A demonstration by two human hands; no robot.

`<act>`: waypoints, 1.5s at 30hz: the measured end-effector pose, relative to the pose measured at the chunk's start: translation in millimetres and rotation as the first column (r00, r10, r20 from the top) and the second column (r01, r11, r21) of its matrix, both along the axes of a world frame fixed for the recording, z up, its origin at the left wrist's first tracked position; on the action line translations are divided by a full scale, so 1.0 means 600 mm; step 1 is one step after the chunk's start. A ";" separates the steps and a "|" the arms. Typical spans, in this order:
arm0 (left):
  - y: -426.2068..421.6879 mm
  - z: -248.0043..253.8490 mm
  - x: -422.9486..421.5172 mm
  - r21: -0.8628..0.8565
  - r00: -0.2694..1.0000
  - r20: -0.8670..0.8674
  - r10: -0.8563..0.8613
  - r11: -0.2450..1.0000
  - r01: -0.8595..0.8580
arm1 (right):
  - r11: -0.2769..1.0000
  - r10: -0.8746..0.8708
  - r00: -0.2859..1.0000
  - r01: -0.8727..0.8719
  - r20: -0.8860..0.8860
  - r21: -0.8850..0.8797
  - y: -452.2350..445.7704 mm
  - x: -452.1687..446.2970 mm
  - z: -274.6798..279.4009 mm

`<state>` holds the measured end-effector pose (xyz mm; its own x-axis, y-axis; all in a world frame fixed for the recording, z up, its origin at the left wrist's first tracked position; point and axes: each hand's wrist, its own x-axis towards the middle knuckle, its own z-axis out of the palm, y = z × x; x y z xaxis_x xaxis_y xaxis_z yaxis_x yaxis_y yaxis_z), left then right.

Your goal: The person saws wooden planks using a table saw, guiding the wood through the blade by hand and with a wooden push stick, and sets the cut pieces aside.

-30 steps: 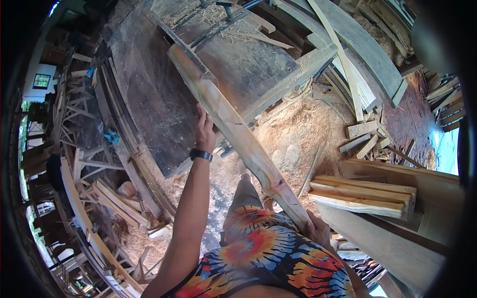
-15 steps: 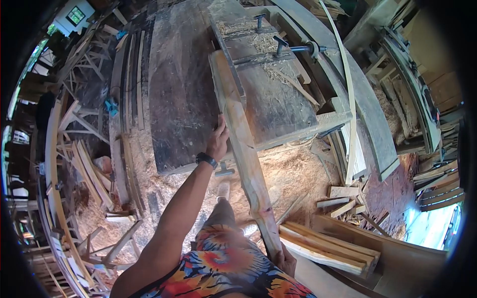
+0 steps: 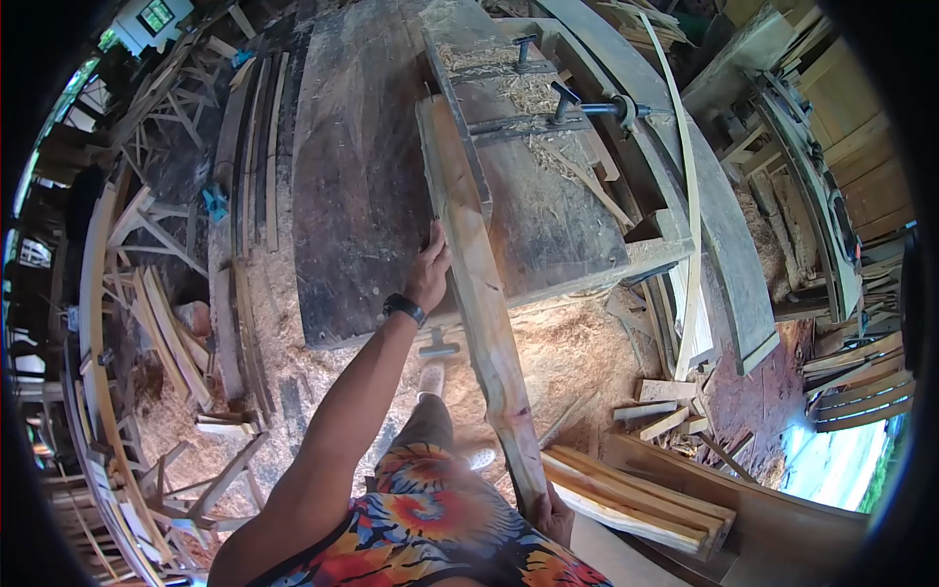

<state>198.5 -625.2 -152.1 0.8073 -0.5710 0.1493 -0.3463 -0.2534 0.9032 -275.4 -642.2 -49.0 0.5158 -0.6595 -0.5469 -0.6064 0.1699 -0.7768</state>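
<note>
A long, rough-edged wooden plank [image 3: 486, 313] runs from my body onto the dark worktable [image 3: 357, 196]. Its far part lies along the left side of an upright fence [image 3: 460, 122]. My left hand [image 3: 428, 269] rests against the plank's left edge near the table's front, fingers stretched forward. At the near end, by my waist, my right hand [image 3: 555, 514] grips the plank; part of that hand is hidden by the plank.
Clamps with black T-handles [image 3: 564, 101] sit among wood shavings on the table's right. Stacked boards [image 3: 636, 499] lie at lower right. Sawdust [image 3: 558, 342] covers the floor, and offcuts [image 3: 670, 406] lie to the right. Wooden trestles [image 3: 161, 230] stand at left.
The plank has slid slightly forward along the fence, with both hands still at it. The whole view has shifted a little.
</note>
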 end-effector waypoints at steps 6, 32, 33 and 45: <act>-0.008 -0.010 0.026 -0.032 0.998 -0.060 -0.012 0.999 0.010 | 0.982 -0.056 0.997 0.045 0.056 0.184 -0.004 0.010 -0.022; -0.039 -0.019 0.143 -0.018 0.995 -0.100 0.007 1.000 -0.009 | 0.992 0.126 0.987 -0.122 -0.099 0.046 -0.043 0.124 -0.015; -0.040 -0.020 0.148 -0.025 0.995 -0.096 0.005 1.000 -0.008 | 0.992 0.108 0.989 -0.101 -0.100 0.070 -0.043 0.128 -0.014; -0.057 -0.035 0.205 0.019 0.998 -0.026 0.049 0.999 -0.048 | 0.994 0.092 0.993 -0.088 -0.074 0.059 -0.053 0.192 -0.005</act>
